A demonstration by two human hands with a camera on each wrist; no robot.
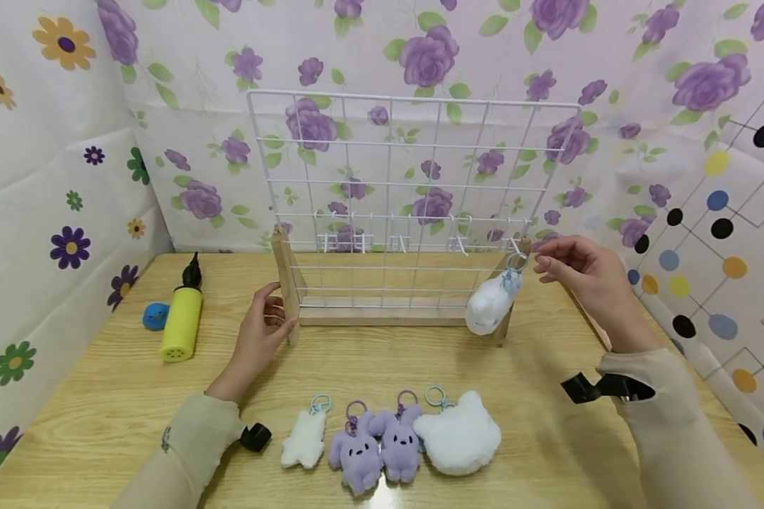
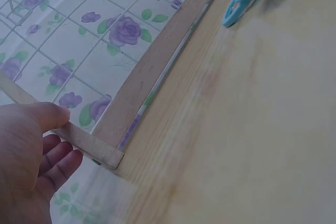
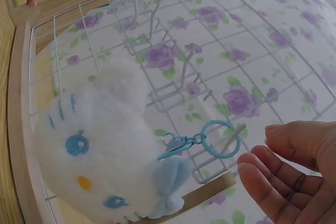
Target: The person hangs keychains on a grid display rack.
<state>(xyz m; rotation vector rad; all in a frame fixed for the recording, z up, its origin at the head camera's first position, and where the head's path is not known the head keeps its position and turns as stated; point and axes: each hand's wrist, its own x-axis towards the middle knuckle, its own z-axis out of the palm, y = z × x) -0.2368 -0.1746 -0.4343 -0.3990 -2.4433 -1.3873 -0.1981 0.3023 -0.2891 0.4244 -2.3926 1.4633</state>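
Note:
A white plush cat keychain with a blue bow hangs by its light blue ring from a hook at the right end of the white wire grid rack. Just right of that ring is my right hand, its fingers loosely bent and apart from the ring, holding nothing. My left hand grips the left wooden leg of the rack, thumb on one side and fingers on the other; the left wrist view shows the thumb on the wood.
In front of the rack lie a small white plush keychain, two purple plush keychains and a larger white plush keychain. A yellow hand pump and a blue round object sit at the left. Several other hooks line the grid.

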